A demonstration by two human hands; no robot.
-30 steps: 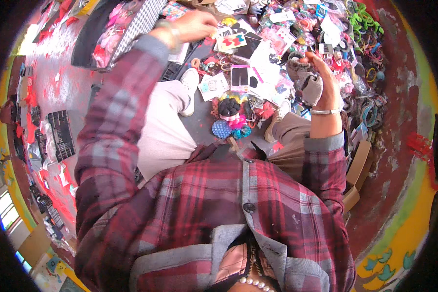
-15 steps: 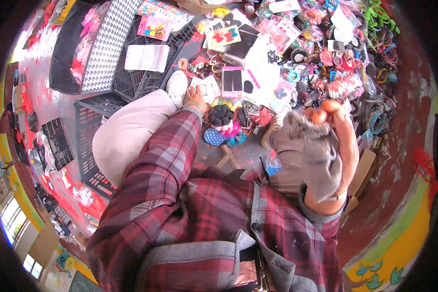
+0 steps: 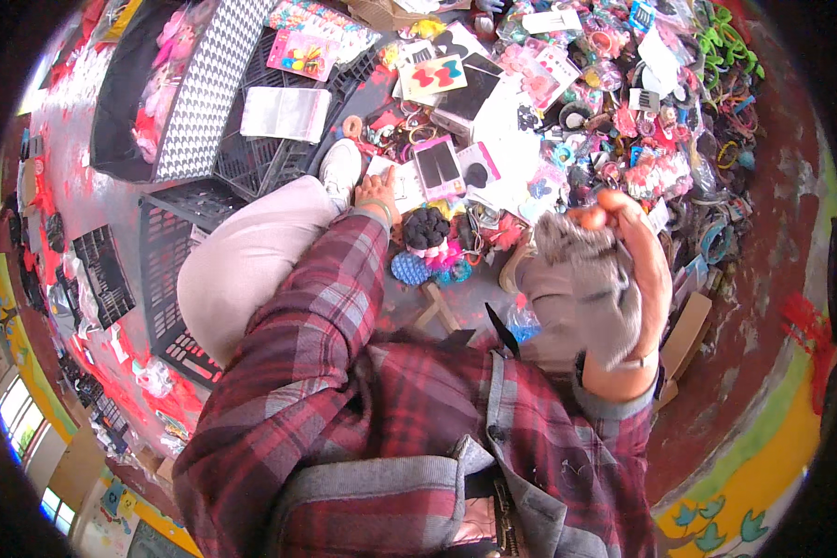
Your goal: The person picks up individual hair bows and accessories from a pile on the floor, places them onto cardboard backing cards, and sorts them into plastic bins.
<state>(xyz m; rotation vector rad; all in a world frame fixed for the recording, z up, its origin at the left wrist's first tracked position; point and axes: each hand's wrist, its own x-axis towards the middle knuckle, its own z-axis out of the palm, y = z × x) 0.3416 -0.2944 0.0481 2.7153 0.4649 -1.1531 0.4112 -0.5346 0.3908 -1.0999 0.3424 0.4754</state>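
Note:
My right hand (image 3: 649, 270) is raised at the right, its fingers closed on a limp grey-brown furry piece (image 3: 606, 302) that hangs along the palm and wrist. What exactly this piece is, I cannot tell. My left hand (image 3: 378, 197) reaches down beside my white shoe (image 3: 341, 167), fingers stretched out over a white card (image 3: 406, 189). Close by lies a pink-edged card with dark panels (image 3: 439, 169), and beside it a second pink-edged card with a black round shape (image 3: 477, 169). Below these sit a black scrunchie (image 3: 426, 229) and a blue dotted round item (image 3: 410, 269).
A large heap of packaged hair accessories (image 3: 614, 121) spreads across the far right. At the left stand black plastic crates (image 3: 172, 288) and a houndstooth-patterned bin (image 3: 209, 93) with pink goods inside. Clear plastic bags (image 3: 286, 113) lie on a crate. Cardboard (image 3: 688, 335) lies beside my right arm.
The pink-edged card with dark panels has turned and now lies tilted. My right hand has shifted slightly left, still with the furry piece. My left hand has moved a little over the white card.

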